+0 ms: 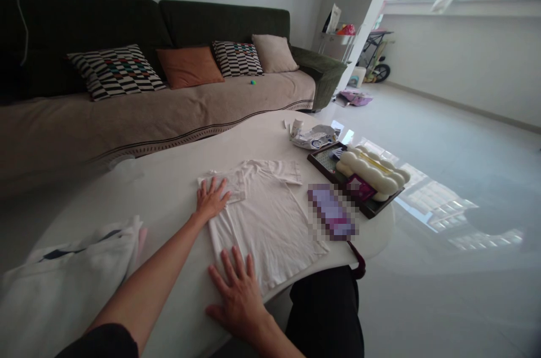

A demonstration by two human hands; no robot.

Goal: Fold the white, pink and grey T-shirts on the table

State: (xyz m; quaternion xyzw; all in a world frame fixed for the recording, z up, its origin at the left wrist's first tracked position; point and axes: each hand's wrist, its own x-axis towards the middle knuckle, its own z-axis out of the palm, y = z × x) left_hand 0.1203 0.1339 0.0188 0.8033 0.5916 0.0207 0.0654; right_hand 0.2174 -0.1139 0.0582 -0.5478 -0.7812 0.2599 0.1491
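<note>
A white short-sleeved T-shirt lies spread on the white table, its hem towards the near edge. My left hand rests flat on the sleeve at the shirt's left, fingers spread. Lower down, my right hand is open too, its fingers apart and its fingertips at the lower left side of the shirt. Neither hand grips anything. The sleeve on the far side reaches out to the right, with some wrinkles near the collar.
Folded white clothes lie at the table's left. To the right are a blurred purple phone-like item, a dark tray with a cream puffy tissue box cover, and a crumpled packet. Behind stands a green sofa with cushions.
</note>
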